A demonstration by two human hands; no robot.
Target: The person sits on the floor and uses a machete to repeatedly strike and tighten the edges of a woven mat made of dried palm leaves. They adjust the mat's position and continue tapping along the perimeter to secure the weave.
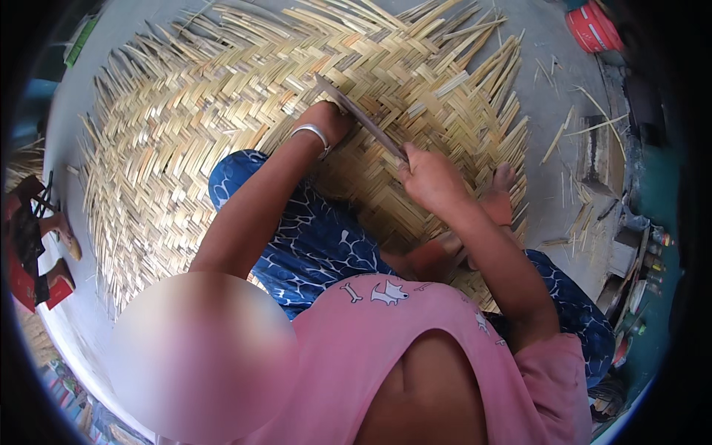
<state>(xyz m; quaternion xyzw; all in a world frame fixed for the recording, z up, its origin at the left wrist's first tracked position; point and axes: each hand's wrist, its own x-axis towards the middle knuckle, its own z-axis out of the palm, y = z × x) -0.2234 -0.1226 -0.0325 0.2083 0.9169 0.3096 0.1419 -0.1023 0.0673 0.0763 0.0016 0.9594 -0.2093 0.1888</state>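
A wide mat woven from flat, straw-coloured strips lies under me, with loose strip ends sticking out along its far and right edges. My right hand is closed round the near end of a long, narrow knife. Its dark blade slants away to the left over the weave, and the far tip looks slightly hooked. Just left of the blade, my left hand rests low at the mat, wearing a silver bangle. Its fingers are curled and partly hidden, so what they grip does not show.
My bare foot is on the mat at the right. Loose strips lie scattered on the grey floor beside a block. A red round container stands at the far right. Another person's foot shows at the left edge.
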